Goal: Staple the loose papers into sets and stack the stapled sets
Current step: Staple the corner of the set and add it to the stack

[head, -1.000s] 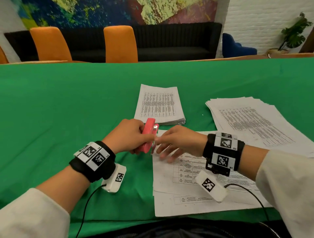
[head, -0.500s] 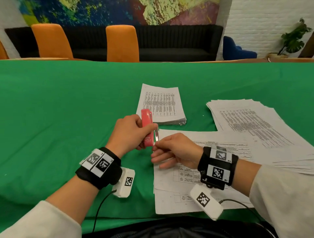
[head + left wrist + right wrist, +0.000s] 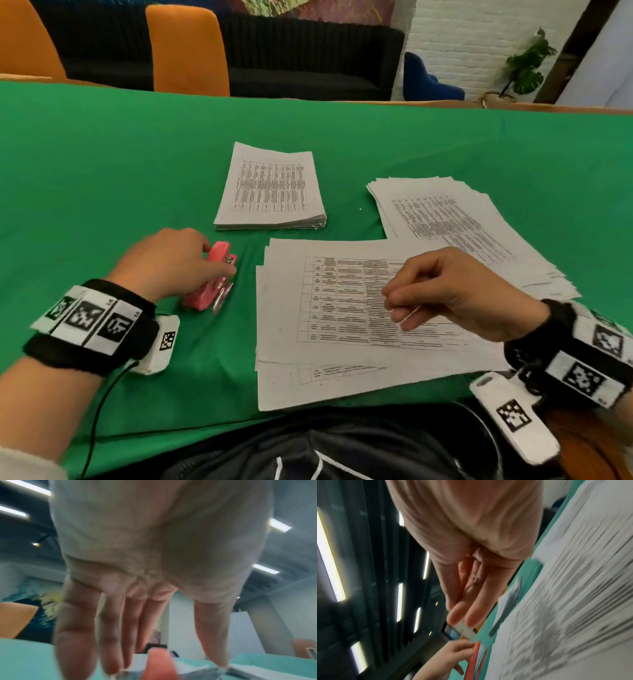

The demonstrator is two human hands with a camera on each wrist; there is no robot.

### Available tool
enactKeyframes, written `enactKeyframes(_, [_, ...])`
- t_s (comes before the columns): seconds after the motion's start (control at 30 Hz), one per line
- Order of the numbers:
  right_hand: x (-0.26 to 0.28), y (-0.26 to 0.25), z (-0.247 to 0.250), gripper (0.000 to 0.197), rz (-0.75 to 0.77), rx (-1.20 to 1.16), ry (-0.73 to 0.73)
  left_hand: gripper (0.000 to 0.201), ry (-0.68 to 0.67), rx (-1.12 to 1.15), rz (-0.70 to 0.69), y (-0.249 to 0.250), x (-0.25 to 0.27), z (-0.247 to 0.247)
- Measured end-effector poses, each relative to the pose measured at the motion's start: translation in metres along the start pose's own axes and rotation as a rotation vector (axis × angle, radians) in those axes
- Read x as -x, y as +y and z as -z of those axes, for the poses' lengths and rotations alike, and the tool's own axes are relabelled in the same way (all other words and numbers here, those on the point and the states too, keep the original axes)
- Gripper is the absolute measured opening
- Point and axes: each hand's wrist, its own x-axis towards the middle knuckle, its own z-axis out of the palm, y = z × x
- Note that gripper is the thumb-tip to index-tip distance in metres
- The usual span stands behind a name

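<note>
A pink stapler [image 3: 205,296] lies on the green table [image 3: 102,171], left of the sheets, and looks hinged open with metal showing. My left hand [image 3: 205,263] grips it from above, with fingers [image 3: 75,642] on one side and thumb on the other of the stapler [image 3: 159,665]. My right hand [image 3: 397,305] hovers over the loose printed sheets [image 3: 325,342] in front of me. Its curled fingers and thumb pinch a thin pale strip [image 3: 409,313], possibly staples. The blurred right wrist view shows the right hand [image 3: 464,618] above the sheets [image 3: 565,601], with the stapler [image 3: 475,655] beyond it.
A neat squared stack of papers [image 3: 270,192] lies further back at centre. A fanned pile of papers [image 3: 455,219] spreads at the right, overlapping the sheets under my right hand. Orange chairs [image 3: 188,51] and a black sofa stand past the far edge.
The stapler was held upright between both hands. Now my left hand has lowered it onto the cloth at the left, and my right hand has drawn away to the right over the sheets.
</note>
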Motion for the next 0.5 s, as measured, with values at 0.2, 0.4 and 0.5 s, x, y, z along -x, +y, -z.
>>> enactKeyframes(0.2, [0.072, 0.025, 0.071, 0.023, -0.157, 0.172, -0.011, 0.077, -0.017, 0.096, -0.434, 0.060, 0.035, 0.009])
enactKeyframes(0.4, [0.122, 0.079, 0.131, 0.048, -0.290, 0.106, 0.092, 0.071, -0.352, -0.152, -0.604, 0.091, 0.044, -0.024])
enactKeyframes(0.5, [0.132, 0.109, 0.147, 0.040, -0.368, 0.113, 0.034, 0.076, -0.343, -0.206, -0.622, 0.094, 0.041, -0.028])
